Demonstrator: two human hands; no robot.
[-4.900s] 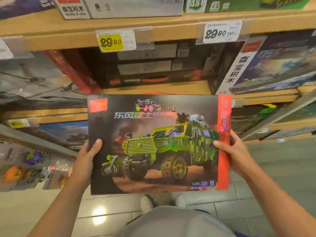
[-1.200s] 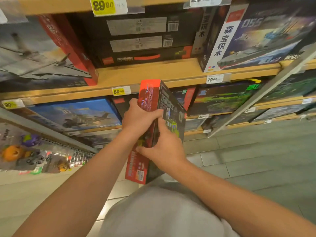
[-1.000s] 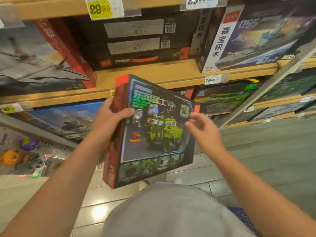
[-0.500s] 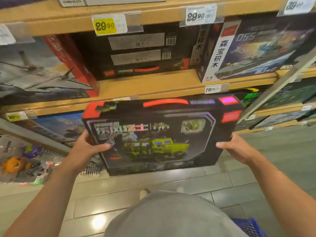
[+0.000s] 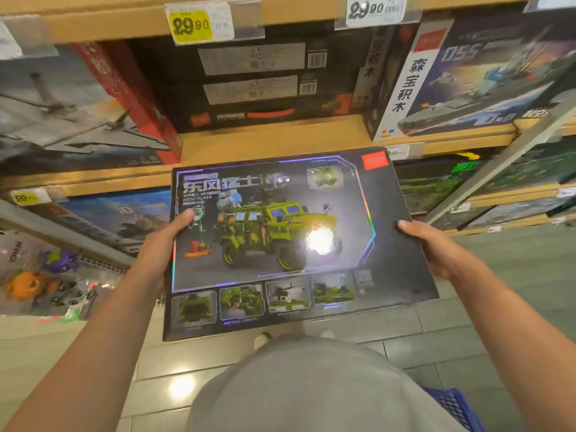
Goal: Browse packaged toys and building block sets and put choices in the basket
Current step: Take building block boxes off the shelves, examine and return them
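I hold a large dark building block box (image 5: 389, 244) flat in front of me, its back panel facing up with a green armoured truck picture and a row of small photos along the bottom. My left hand (image 5: 162, 247) grips its left edge, thumb on top. My right hand (image 5: 436, 247) grips its right edge. A corner of the blue basket (image 5: 455, 406) shows at the bottom right, below the box and near my right arm.
Wooden shelves (image 5: 280, 141) ahead hold more block sets: stacked dark boxes (image 5: 255, 85), a warship box (image 5: 473, 76) at right, a jet box (image 5: 62, 113) at left. Yellow price tags (image 5: 191, 26) hang on shelf edges. Packaged small toys (image 5: 46, 282) hang lower left. Tiled floor lies below.
The box was flipped from its front to an edge-on turn, then to its back. In the last half second it tilted from showing its top side to lying flat, back panel up.
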